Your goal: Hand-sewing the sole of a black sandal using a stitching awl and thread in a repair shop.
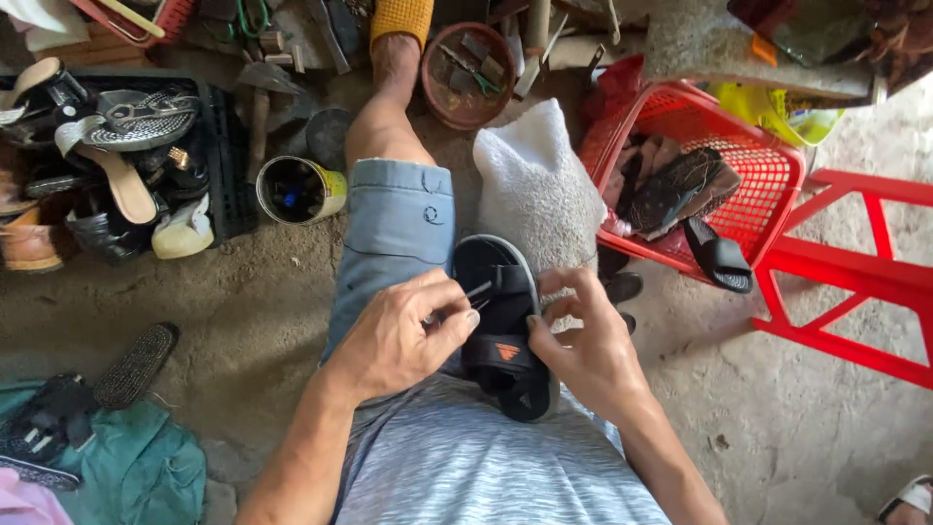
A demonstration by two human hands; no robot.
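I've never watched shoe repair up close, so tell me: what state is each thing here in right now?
black sandal: resting on the lap, steadied by both hands
left hand: pinching a thin tool at the strap
right hand: gripping the sandal's edge
red basket: tilted, holding sandals
tin can: on its side, open
white sack: upright, bulging

Red basket point(768, 170), red stool point(855, 282), open tin point(296, 190).

The dirt floor point(262, 292) carries a red basket point(768, 175) and a tin point(299, 190). A green cloth point(146, 467), a black crate point(228, 185) and 1 red stool point(855, 282) also sit there.
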